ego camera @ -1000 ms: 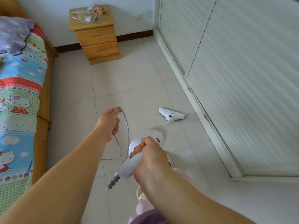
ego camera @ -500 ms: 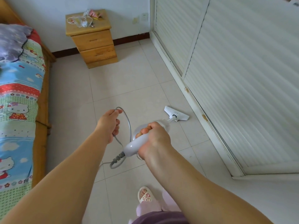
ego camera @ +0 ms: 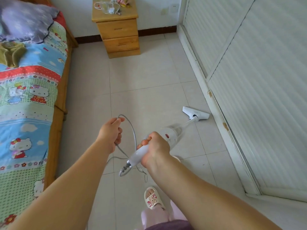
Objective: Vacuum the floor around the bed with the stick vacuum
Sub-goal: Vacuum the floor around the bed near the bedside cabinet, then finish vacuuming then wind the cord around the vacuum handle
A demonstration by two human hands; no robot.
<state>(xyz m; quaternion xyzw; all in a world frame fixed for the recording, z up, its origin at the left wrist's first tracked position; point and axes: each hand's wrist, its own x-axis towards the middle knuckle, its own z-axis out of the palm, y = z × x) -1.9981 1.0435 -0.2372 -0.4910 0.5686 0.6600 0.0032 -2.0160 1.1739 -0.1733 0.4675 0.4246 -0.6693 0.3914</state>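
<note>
Beside the wardrobe's sliding-door track, the floor head sits; right hand fist-grips the stick vacuum handle, left hand pinches the looped cord.

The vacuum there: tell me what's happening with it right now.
A person is vacuuming the tiled floor between the bed and the white sliding doors. The right hand grips the handle of the stick vacuum, whose floor head sits on the tiles close to the door track. The left hand holds a loop of the grey power cord up off the floor. The wooden nightstand stands ahead against the wall.
</note>
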